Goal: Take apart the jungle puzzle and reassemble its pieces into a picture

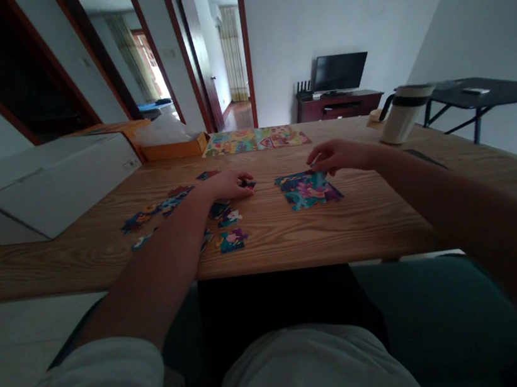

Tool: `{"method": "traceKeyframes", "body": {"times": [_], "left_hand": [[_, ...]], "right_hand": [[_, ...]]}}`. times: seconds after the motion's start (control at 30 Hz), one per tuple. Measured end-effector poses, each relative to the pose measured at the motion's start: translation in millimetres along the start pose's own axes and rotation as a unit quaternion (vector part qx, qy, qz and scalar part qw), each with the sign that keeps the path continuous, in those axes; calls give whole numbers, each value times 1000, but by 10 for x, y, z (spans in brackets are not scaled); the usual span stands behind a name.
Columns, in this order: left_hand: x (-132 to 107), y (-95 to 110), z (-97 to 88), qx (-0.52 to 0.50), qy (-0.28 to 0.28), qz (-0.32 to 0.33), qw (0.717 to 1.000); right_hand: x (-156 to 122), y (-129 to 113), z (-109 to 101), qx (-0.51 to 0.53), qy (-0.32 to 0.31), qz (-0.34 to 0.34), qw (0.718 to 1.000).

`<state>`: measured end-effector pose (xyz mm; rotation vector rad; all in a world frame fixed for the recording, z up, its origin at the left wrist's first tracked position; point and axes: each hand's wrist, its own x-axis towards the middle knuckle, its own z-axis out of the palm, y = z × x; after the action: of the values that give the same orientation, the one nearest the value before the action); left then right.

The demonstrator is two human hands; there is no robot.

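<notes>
Jigsaw pieces (232, 240) lie scattered across the left half of a wooden worktop (284, 241), with a joined patch of colourful pieces (308, 190) to the right. Left hand (226, 185) rests among the loose pieces, its grip nearly closed on a small dark piece (248, 184). Right hand (342, 155) hovers at the patch's upper edge, fingers curled — whether that grip holds anything is too small to tell.

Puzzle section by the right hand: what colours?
The section is teal and blue with pink patches; head view.
</notes>
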<state>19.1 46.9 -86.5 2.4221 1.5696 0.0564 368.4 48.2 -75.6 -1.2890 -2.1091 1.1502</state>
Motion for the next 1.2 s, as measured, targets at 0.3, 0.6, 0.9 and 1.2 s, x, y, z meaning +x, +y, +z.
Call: {"method": "traceKeyframes", "body": {"times": [0.3,0.6,0.9,1.2], "left_hand": [[-15,-33,17,11,11,-7,1000],[8,-76,20,14,9,-6,1000],[-5,-67,14,10,7,1,1000],[7,-67,24,2,1,-6,1000]], "right_hand": [[-472,127,-29,21,-83,47,995],[-548,124,-65,-120,-165,178,963],[-530,79,27,-144,-179,182,956],[-462,19,165,-71,-157,46,984]]}}
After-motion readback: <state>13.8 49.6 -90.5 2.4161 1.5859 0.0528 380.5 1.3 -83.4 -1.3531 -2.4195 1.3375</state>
